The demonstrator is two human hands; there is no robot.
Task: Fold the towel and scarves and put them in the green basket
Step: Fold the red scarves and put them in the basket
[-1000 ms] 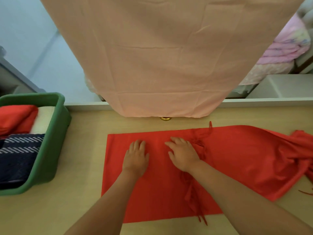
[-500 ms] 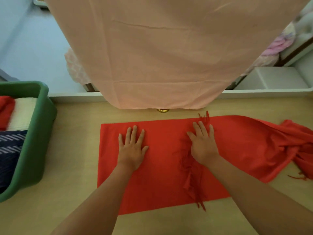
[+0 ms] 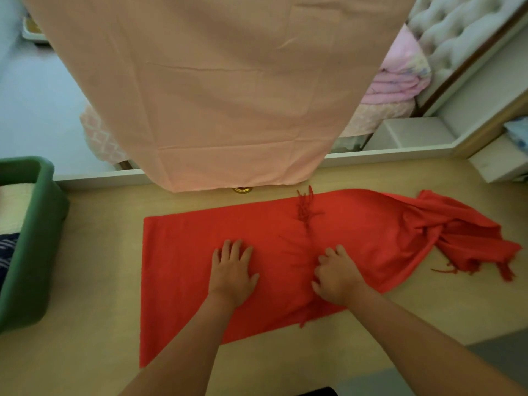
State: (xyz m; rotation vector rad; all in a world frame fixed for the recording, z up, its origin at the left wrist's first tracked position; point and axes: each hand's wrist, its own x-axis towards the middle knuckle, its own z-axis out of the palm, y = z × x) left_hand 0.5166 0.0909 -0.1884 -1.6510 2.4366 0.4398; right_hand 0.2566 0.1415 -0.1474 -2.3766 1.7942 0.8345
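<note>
The left hand [image 3: 233, 270] is lying flat on the red scarf [image 3: 183, 267], fingers straight and close together, pressing the cloth on the table [image 3: 91, 281]. The right hand [image 3: 337, 277] is resting just to the right on the same scarf with bent fingers; I cannot tell if it is pinching the cloth. A line of fringe [image 3: 305, 208] is running from this hand toward the far edge. The left part of the scarf is lying smooth, and the right end is lying bunched. At the left, apart from the scarf, the green basket [image 3: 37, 238] is holding a white towel [image 3: 14, 207] and a dark striped cloth [image 3: 7, 252].
</note>
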